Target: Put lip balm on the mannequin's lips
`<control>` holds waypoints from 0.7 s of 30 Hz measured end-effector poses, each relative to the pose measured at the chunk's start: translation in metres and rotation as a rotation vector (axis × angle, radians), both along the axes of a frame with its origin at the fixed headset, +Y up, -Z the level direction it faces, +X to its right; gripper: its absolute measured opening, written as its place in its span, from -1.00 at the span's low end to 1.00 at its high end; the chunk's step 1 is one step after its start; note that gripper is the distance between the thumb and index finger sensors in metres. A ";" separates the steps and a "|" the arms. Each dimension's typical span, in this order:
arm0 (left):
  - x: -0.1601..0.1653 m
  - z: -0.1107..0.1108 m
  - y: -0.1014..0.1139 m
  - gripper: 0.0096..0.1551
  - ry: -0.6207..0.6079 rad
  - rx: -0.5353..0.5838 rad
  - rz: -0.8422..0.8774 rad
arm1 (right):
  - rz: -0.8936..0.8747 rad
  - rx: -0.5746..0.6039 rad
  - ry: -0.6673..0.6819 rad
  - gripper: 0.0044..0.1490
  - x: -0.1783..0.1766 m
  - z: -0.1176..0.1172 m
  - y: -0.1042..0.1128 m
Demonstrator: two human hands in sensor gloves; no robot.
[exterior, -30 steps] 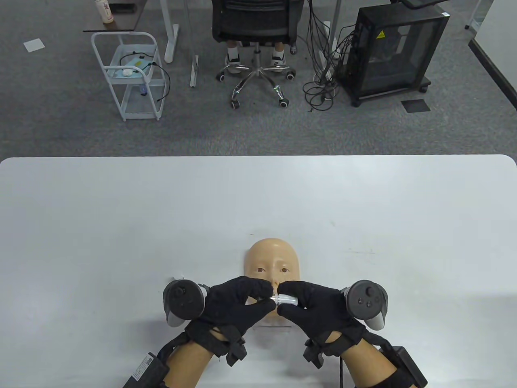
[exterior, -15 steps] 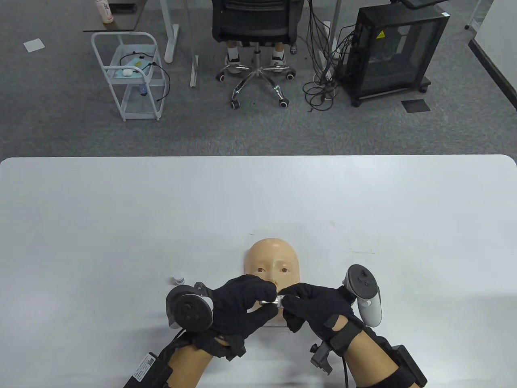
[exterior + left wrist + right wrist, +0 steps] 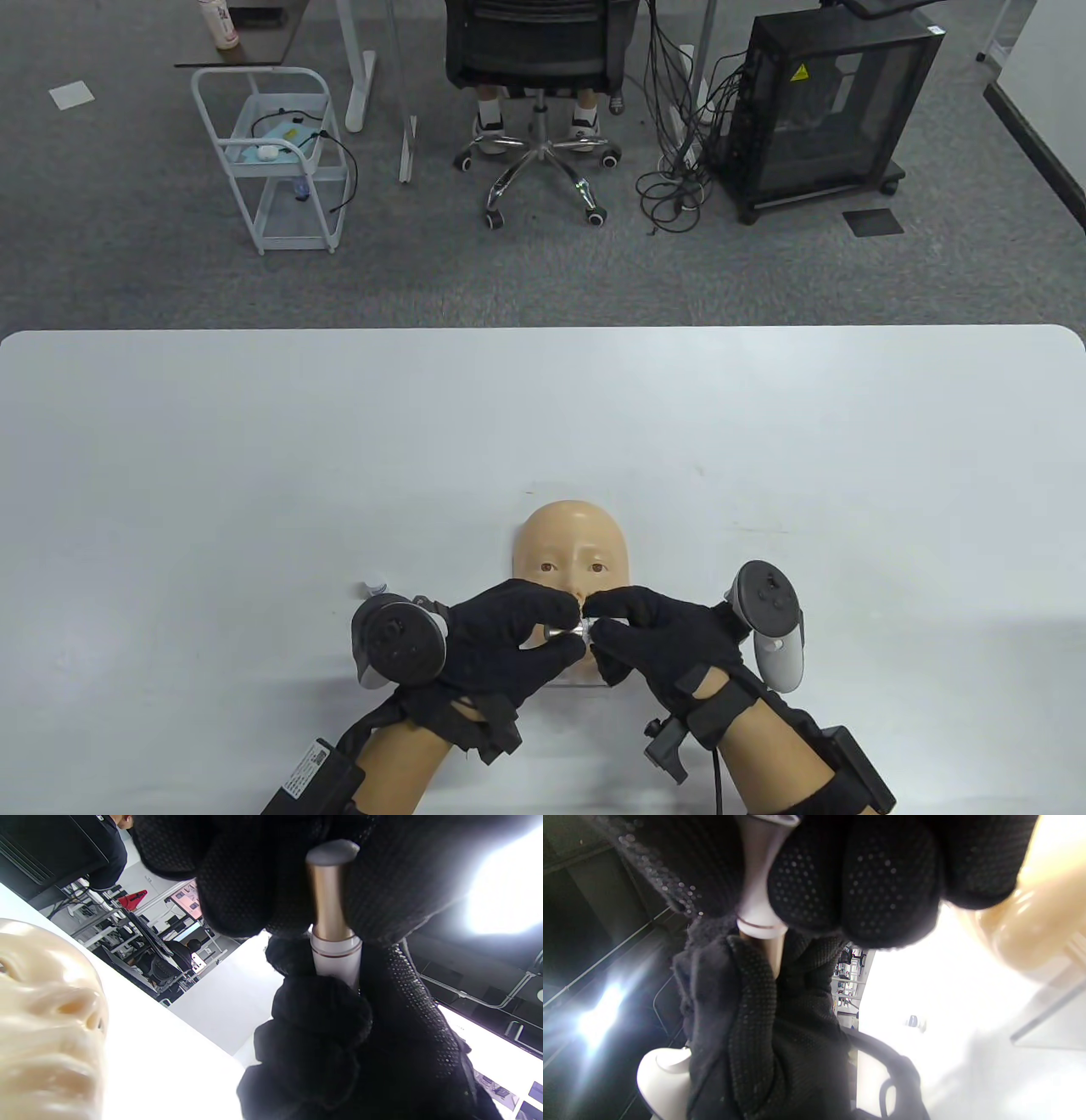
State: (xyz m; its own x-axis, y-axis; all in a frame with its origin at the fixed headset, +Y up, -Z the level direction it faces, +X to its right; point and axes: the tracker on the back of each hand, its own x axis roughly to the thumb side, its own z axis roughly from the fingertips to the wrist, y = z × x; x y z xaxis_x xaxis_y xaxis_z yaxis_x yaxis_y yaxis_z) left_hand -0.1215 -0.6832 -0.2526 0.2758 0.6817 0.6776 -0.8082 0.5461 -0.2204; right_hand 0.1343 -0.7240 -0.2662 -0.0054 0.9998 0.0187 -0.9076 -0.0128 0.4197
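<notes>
The mannequin face (image 3: 573, 543) lies on the white table (image 3: 254, 467), its mouth hidden under my hands. Both hands hold a lip balm tube (image 3: 570, 632) level just above the chin. My left hand (image 3: 563, 626) pinches the metallic inner part (image 3: 328, 899). My right hand (image 3: 599, 628) grips the white base (image 3: 337, 957). The tube also shows in the right wrist view (image 3: 759, 878), with the face (image 3: 1039, 921) beside it. The face shows at the left of the left wrist view (image 3: 46, 1014).
A small white cap (image 3: 373, 587) lies on the table just left of my left tracker; it also shows in the right wrist view (image 3: 914, 1021). The face sits on a clear stand (image 3: 1052, 1014). A chair (image 3: 539, 51) and a cart (image 3: 271, 161) stand beyond the table.
Both hands have twisted against each other on the tube: the right tracker swung upright and the left tracker rolled over. Less of the tube shows between the fingers now.
</notes>
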 end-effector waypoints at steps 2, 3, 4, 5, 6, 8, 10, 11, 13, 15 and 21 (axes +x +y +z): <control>0.000 0.000 -0.002 -0.43 0.013 -0.001 0.004 | -0.019 -0.009 -0.003 -0.24 0.001 -0.001 -0.001; 0.001 0.000 -0.002 -0.40 0.016 0.001 0.001 | -0.025 0.000 -0.012 -0.25 0.002 -0.001 0.000; -0.001 -0.001 -0.001 -0.33 0.034 -0.005 -0.016 | -0.032 0.015 -0.022 -0.27 0.004 -0.001 0.003; -0.004 -0.002 0.000 -0.25 0.053 -0.014 -0.009 | -0.038 0.037 -0.039 -0.27 0.008 -0.001 0.006; -0.007 -0.004 0.001 -0.19 0.072 -0.026 0.003 | -0.041 0.057 -0.059 -0.27 0.011 -0.001 0.009; -0.014 -0.014 -0.002 -0.12 0.121 -0.078 0.024 | -0.034 0.114 -0.116 -0.27 0.020 -0.001 0.016; -0.016 -0.031 -0.012 -0.09 0.116 -0.194 0.062 | 0.019 0.180 -0.188 -0.28 0.033 -0.003 0.022; -0.015 -0.036 -0.015 -0.07 0.099 -0.250 0.068 | 0.039 0.200 -0.211 -0.29 0.037 -0.003 0.024; -0.012 -0.054 -0.021 -0.03 0.109 -0.383 0.030 | 0.130 0.278 -0.278 -0.30 0.047 -0.004 0.031; -0.009 -0.065 -0.024 -0.01 0.173 -0.418 -0.071 | 0.188 0.322 -0.312 -0.30 0.052 -0.004 0.035; 0.022 -0.103 -0.049 0.00 0.316 -0.388 -0.371 | 0.304 0.414 -0.360 -0.30 0.051 -0.001 0.040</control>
